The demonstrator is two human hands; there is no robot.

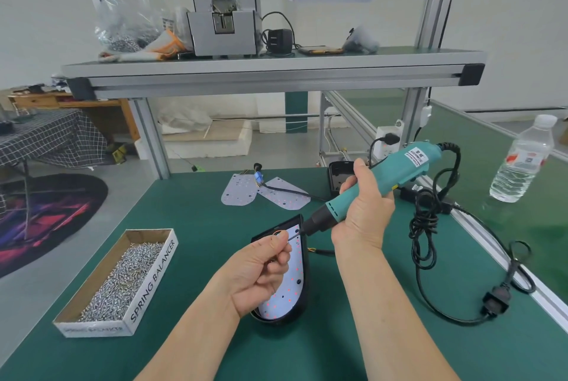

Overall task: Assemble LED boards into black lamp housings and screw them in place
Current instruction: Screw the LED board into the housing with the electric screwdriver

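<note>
Head view: one white, red-dotted LED board (289,291) sits in the black plastic lamp housing (305,273) on the green desk (199,214), and fastening is judged barely begun. The right hand (365,205) has its grip clamped round the teal electric screwdriver (396,171). The left hand (261,270) pinches at the bit tip what is presumably a small screw (280,235), too small to confirm. Two loose white boards (238,193) and a second black housing (338,175), partly hidden behind the right hand, remain unassembled.

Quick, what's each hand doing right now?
Left hand: pinching the thin black bit of the teal electric screwdriver; any screw is too small to see.
Right hand: gripping that screwdriver's body.
</note>
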